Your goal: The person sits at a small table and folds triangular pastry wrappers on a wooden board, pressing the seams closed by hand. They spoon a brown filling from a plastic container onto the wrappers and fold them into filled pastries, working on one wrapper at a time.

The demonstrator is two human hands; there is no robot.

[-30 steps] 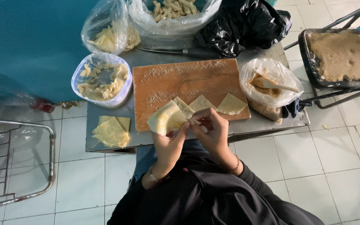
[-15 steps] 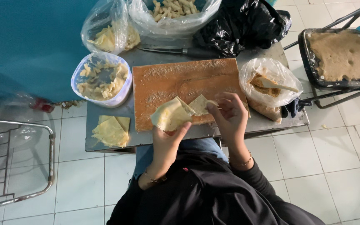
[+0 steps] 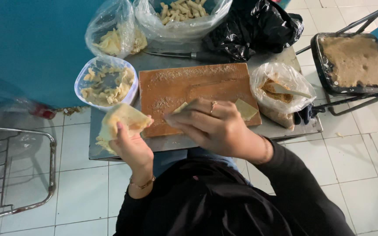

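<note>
Wrapper (image 3: 125,120), pale dough sheet, is pinched in left hand (image 3: 132,146), lifted off board (image 3: 197,94). Right hand (image 3: 208,124) hovers over board, fingers together, poss. touching another sheet (image 3: 246,109); hard to tell. Step: mid-wrapping. Next needs filling from bag (image 3: 281,87).

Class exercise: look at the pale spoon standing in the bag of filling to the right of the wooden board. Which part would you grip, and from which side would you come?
Grip the spoon by its handle end, coming from above and the right. The bowl is sunk in the filling inside the bag, while the handle slants up to the right and pokes clear of the bag's open mouth, so probably only that end is free and clean to pinch.
</note>
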